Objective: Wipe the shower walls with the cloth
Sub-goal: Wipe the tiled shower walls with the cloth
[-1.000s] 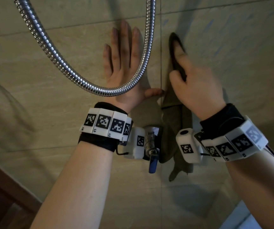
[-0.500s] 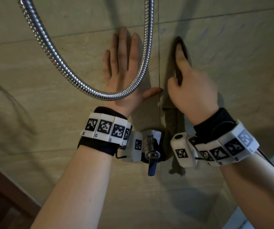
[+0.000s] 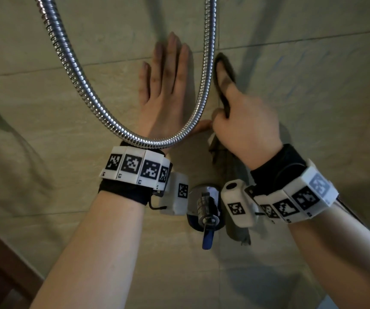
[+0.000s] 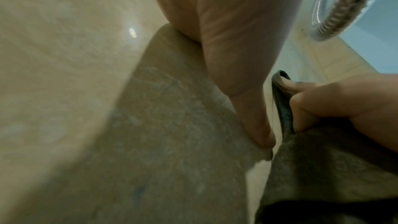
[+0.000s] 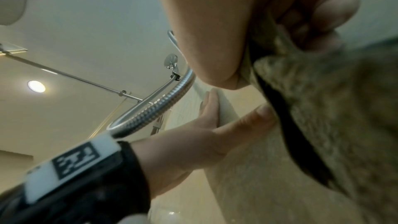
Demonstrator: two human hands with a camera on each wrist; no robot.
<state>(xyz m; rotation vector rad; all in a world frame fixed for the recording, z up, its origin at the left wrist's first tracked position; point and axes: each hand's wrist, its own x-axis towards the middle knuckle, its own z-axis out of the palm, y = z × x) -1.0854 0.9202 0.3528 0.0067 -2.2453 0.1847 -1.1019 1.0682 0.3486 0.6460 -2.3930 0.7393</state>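
While beige tiled wall [image 3: 45,97] (glossy), cloth [image 3: 225,81] pressed

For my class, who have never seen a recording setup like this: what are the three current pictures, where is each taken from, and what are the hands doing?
No machine here: a person wears a camera on the head and one on each wrist, on bands with black-and-white markers. The head view looks at a tiled shower wall. The left hand rests flat on the tiles, fingers straight. The right hand grips a dark cloth and presses it to the wall with the index finger; the rest hangs below. A metal shower hose loops in front, and a chrome tap sits lower down. The left wrist view shows the left thumb and the cloth up close. The right wrist view shows the fingers curled round it.
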